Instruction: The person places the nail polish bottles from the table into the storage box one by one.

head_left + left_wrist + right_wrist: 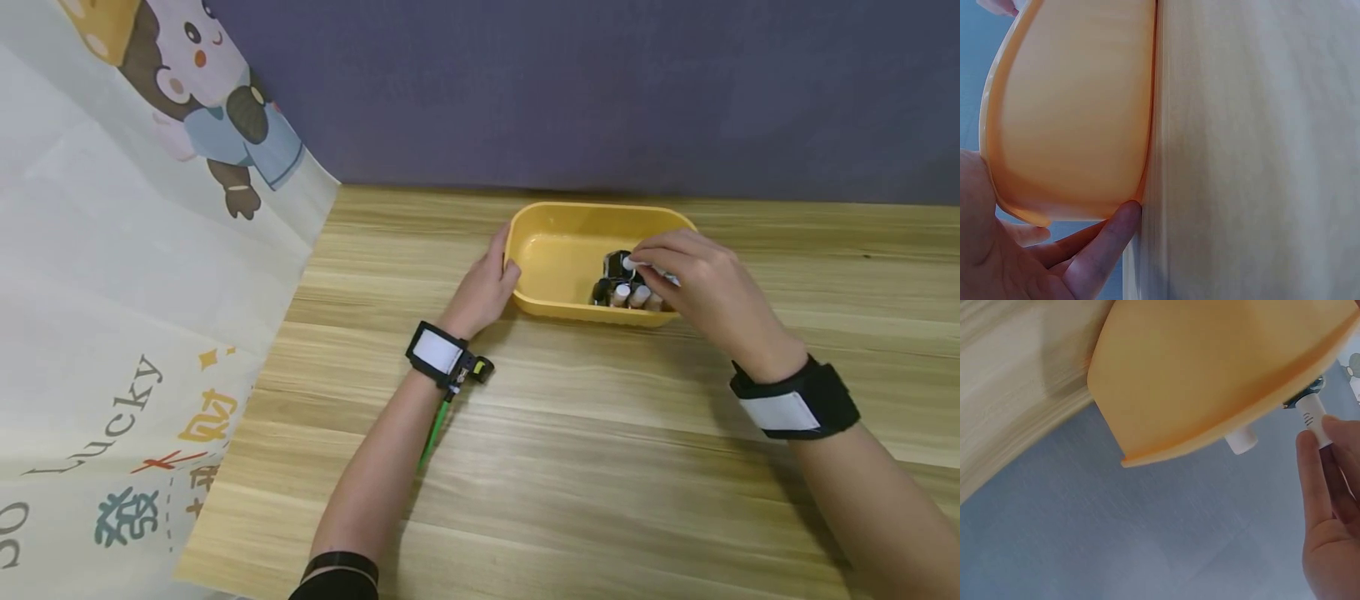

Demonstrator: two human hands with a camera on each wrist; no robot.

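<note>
A yellow plastic tub stands on the wooden table near the back. My left hand holds its left end, with the fingers along the outer wall in the left wrist view. Over the tub's right part, my right hand pinches the white cap of a nail polish bottle between thumb and fingertips. The bottle's dark body shows just past the tub's rim in the right wrist view. Several other small bottles, with white or black caps, sit in the tub's right half, partly hidden by the right hand.
A dark blue-grey panel rises behind the table. At the left hangs a white printed cloth with a cartoon figure and lettering. A strapped camera with a green cable is on the left wrist.
</note>
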